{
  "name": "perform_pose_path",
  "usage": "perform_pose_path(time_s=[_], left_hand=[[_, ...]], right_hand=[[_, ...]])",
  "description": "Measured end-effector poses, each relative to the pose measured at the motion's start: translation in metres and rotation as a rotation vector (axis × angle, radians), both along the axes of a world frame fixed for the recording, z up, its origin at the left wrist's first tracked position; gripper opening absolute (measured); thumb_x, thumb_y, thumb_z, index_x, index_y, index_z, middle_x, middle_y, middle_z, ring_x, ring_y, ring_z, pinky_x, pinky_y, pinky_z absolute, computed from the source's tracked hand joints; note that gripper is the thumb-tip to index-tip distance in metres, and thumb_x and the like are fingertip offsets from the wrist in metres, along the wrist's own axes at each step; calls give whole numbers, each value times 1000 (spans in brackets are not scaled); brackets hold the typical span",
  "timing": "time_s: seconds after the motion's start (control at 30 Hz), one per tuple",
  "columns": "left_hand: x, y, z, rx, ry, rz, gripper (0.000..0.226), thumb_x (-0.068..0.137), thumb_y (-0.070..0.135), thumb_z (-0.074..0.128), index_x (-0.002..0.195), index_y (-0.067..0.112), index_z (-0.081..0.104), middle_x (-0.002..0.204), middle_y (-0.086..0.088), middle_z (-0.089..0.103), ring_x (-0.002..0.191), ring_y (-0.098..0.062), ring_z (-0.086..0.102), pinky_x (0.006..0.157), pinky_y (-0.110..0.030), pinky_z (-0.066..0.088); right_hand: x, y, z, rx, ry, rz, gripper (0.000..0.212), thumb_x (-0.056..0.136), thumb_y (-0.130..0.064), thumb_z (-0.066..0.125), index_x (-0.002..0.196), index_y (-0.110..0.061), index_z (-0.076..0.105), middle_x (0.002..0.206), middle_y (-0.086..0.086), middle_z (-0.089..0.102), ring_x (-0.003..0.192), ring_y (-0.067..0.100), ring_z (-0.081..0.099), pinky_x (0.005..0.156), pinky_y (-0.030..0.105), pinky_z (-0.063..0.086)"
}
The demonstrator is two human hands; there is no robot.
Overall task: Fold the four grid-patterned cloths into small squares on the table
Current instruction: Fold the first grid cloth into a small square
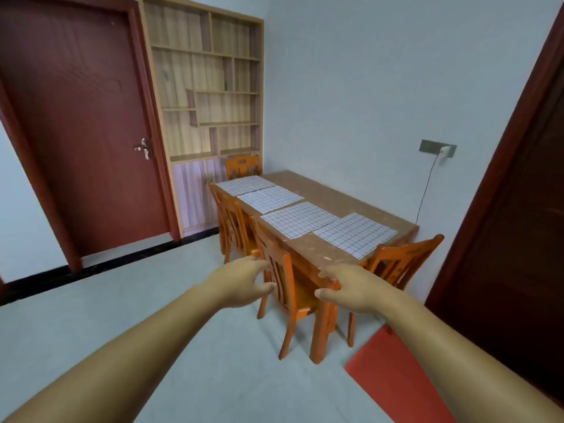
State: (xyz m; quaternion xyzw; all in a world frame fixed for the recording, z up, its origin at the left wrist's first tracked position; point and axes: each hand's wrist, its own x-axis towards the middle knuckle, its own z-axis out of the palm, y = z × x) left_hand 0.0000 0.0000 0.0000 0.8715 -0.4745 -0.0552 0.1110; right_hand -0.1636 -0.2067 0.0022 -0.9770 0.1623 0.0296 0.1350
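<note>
Both arms stretch out toward the table point(338, 192), the left hand point(241, 282) and right hand point(351, 288) in the air with fingers loosely curled, grasping nothing. The four cloths point(297, 219) lie flat and unfolded in a row along the tabletop, well apart from the hands. Chairs point(279, 280) stand pushed in beside them.

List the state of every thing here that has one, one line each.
Farthest cloth, unfolded, flat on the table.
Second cloth, unfolded, flat.
Third cloth, unfolded, flat.
Nearest cloth, unfolded, flat.
Left hand, relaxed, holding nothing.
Right hand, relaxed, holding nothing.
Left door, closed.
Plug, in the wall socket.
</note>
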Motion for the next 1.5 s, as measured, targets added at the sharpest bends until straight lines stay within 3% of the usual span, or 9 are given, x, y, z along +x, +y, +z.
perform_pose_path(time_s=[0.67, 0.77, 0.83, 0.93, 1.03, 1.17, 1.3, 1.4, 1.5], left_hand=[[308, -121, -44, 92, 69, -33, 51, 96, 54, 53, 142, 32, 51, 139, 2, 54, 126, -18, 53, 103, -43, 49], [359, -162, -52, 101, 61, -25, 50, 95, 55, 52, 140, 33, 53, 134, 4, 56, 117, -16, 57, 97, -41, 53], [393, -187, -54, 121, 78, -16, 46, 95, 54, 52, 137, 34, 55, 128, 5, 58, 108, -14, 58, 93, -39, 55], [445, -217, -55, 171, 113, 14, 41, 94, 54, 53, 129, 35, 59, 117, 6, 59, 103, -14, 58, 92, -41, 55], [492, -242, -61, 198, 130, 38, 39, 93, 55, 52, 124, 33, 61, 118, 6, 60, 108, -17, 58, 95, -42, 53], [543, -274, -68, 219, 144, 24, 35, 94, 51, 54, 124, 34, 62, 122, 5, 60, 109, -16, 58, 97, -41, 53], [601, -308, -86, 204, 167, 15, 37, 90, 56, 53, 121, 40, 62, 122, 10, 62, 109, -14, 61, 95, -43, 55], [646, -332, -97, 220, 186, -19, 37, 95, 53, 55, 128, 37, 61, 128, 8, 62, 117, -17, 60, 100, -44, 53], [697, -354, -110, 197, 179, -70, 47, 99, 48, 55, 142, 30, 52, 140, 3, 55, 127, -20, 55, 102, -34, 47]], right_hand=[[311, -107, -46, 129, 80, -126, 56, 93, -60, 56, 140, -29, 56, 135, -5, 60, 122, 21, 58, 100, 39, 49], [370, -147, -58, 130, 54, -102, 51, 85, -69, 51, 120, -33, 61, 105, -15, 65, 99, 13, 63, 86, 36, 54], [408, -172, -62, 130, 68, -91, 38, 89, -63, 53, 112, -33, 58, 93, -17, 58, 91, 11, 60, 76, 32, 50], [454, -205, -68, 165, 87, -91, 45, 94, -57, 54, 130, -31, 57, 111, -9, 64, 97, 13, 60, 79, 30, 49], [496, -232, -71, 189, 122, -89, 43, 98, -52, 55, 134, -29, 56, 118, -4, 64, 95, 12, 57, 70, 24, 42], [544, -263, -75, 231, 148, -129, 46, 100, -48, 55, 140, -27, 52, 134, 3, 60, 112, 20, 60, 92, 34, 48], [582, -294, -87, 251, 154, -213, 65, 90, -66, 51, 147, -35, 44, 150, -4, 50, 124, 19, 57, 103, 40, 48], [618, -311, -97, 247, 129, -246, 99, 65, -90, 31, 146, -35, 46, 149, -3, 51, 125, 19, 57, 106, 44, 47], [666, -329, -110, 228, 151, -285, 95, 68, -85, 34, 147, -33, 46, 149, -3, 51, 122, 18, 58, 104, 44, 48]])
